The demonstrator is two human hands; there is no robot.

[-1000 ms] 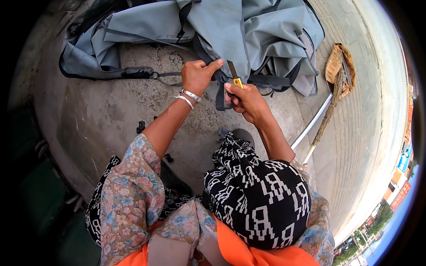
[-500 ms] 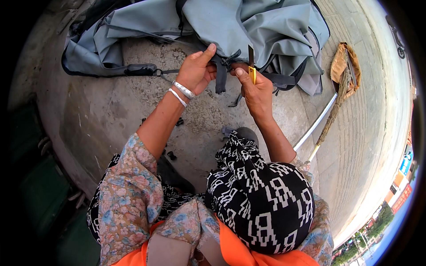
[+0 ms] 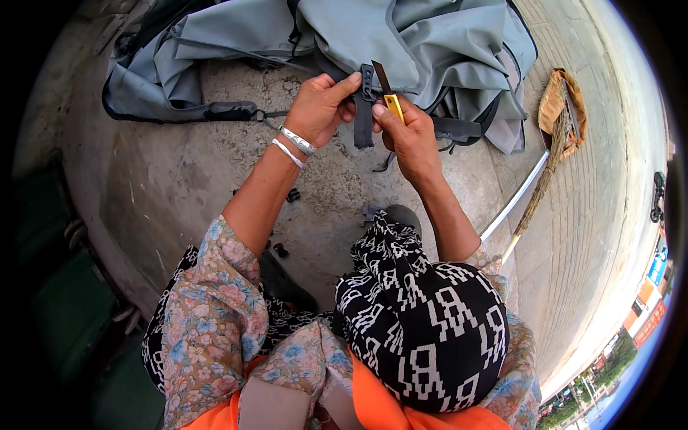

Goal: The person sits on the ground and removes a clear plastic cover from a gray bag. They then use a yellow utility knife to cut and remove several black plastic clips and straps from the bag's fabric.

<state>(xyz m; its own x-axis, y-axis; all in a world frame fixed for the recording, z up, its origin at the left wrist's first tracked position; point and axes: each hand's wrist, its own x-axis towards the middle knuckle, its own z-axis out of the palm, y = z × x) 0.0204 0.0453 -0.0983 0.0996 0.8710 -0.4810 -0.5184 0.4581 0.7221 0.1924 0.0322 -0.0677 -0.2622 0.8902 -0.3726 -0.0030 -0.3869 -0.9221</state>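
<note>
My left hand (image 3: 322, 107) is closed, thumb up, pinching the edge of a black strap (image 3: 363, 129). The strap hangs down with a frayed end. A black piece with a row of holes, perhaps a buckle (image 3: 367, 77), stands up at the strap's top. In my right hand (image 3: 414, 136) is a yellow-handled utility knife (image 3: 393, 107), its dark blade pointing up and slightly left, close beside the buckle. Whether the blade touches it I cannot tell. The strap belongs with a large grey fabric cover (image 3: 358, 32) with black edging, lying in folds beyond my hands.
At the right, a twig broom (image 3: 537, 193) and a long-handled dustpan (image 3: 561, 93) lie on the concrete floor (image 3: 315, 186). Small black plastic pieces (image 3: 281, 251) are scattered near my dark shoe (image 3: 287, 279). Dark green objects (image 3: 64, 287) stand at the left edge.
The black piece with holes has come up into view at the strap's top. The knife blade has tilted left toward it, and my left hand has shifted slightly right.
</note>
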